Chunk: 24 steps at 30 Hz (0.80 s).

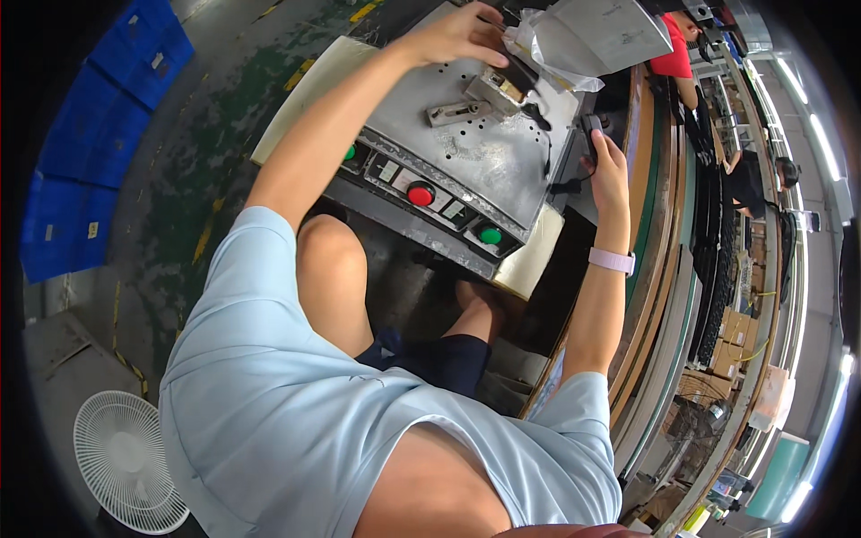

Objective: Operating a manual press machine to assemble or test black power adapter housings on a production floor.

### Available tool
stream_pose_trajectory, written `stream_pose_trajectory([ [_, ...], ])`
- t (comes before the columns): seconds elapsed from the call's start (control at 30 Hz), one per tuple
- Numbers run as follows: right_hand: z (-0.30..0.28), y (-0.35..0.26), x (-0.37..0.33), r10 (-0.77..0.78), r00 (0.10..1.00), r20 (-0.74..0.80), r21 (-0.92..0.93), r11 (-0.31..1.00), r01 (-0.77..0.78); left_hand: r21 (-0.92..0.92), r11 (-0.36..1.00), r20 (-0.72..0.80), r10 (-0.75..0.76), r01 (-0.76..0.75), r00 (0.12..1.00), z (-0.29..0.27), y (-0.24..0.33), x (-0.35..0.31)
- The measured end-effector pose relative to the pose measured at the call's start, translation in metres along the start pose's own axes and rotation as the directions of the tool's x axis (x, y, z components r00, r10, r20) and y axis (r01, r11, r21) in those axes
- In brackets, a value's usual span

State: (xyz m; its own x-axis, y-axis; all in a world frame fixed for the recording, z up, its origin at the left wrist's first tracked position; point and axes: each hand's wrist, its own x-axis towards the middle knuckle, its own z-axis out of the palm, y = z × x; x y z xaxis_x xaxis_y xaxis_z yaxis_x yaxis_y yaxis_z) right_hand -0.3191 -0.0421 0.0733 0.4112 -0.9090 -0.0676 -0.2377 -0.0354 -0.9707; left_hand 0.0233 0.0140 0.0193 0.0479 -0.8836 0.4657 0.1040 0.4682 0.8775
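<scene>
My left hand (457,34) reaches over the far part of a grey metal machine table (395,103). Its fingers are bent and apart, beside a clear plastic bag (547,54) and a dark part of the fixture. I cannot see anything held in them. Below those fingers a metal fixture (498,90) is mounted on the tabletop, with a small metal lever clamp (459,113) at its left. Off the table's right edge, my right hand (608,172) pinches a small dark piece (591,128) between thumb and fingers.
The machine's front panel carries a red button (421,194) and green buttons (489,235). A conveyor (659,260) runs along my right. Blue bins (99,143) and a white fan (130,457) stand left. A person in red (674,54) works beyond.
</scene>
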Motion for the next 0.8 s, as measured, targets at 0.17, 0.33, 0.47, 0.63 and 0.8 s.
stream_pose_trajectory([
  [0.17, 0.048, 0.017, 0.038, -0.351, 0.937, -0.008, -0.264, 0.904, 0.336, -0.728, 0.678, -0.239, -0.112, -0.102, 0.965, -0.013, 0.045, -0.077],
  [0.33, 0.101, 0.006, 0.043, -0.611, 0.701, 0.367, -0.597, 0.423, 0.682, -0.641, 0.754, -0.37, -0.135, -0.147, 0.919, -0.007, 0.125, -0.184],
  [0.47, 0.102, -0.011, 0.035, -0.533, 0.668, 0.519, -0.681, 0.215, 0.7, -0.383, 0.923, -0.445, -0.223, 0.04, 0.867, 0.003, 0.13, -0.221],
  [0.63, 0.093, -0.033, -0.034, -0.143, 0.834, 0.532, -0.836, 0.063, 0.544, 0.574, 0.787, -0.37, 0.002, 0.226, 0.929, 0.015, 0.064, -0.253],
  [0.8, 0.074, 0.019, -0.133, 0.062, 0.9, 0.432, -0.901, 0.066, 0.428, 0.461, 0.824, -0.337, -0.181, 0.33, 0.924, 0.026, 0.067, -0.246],
])
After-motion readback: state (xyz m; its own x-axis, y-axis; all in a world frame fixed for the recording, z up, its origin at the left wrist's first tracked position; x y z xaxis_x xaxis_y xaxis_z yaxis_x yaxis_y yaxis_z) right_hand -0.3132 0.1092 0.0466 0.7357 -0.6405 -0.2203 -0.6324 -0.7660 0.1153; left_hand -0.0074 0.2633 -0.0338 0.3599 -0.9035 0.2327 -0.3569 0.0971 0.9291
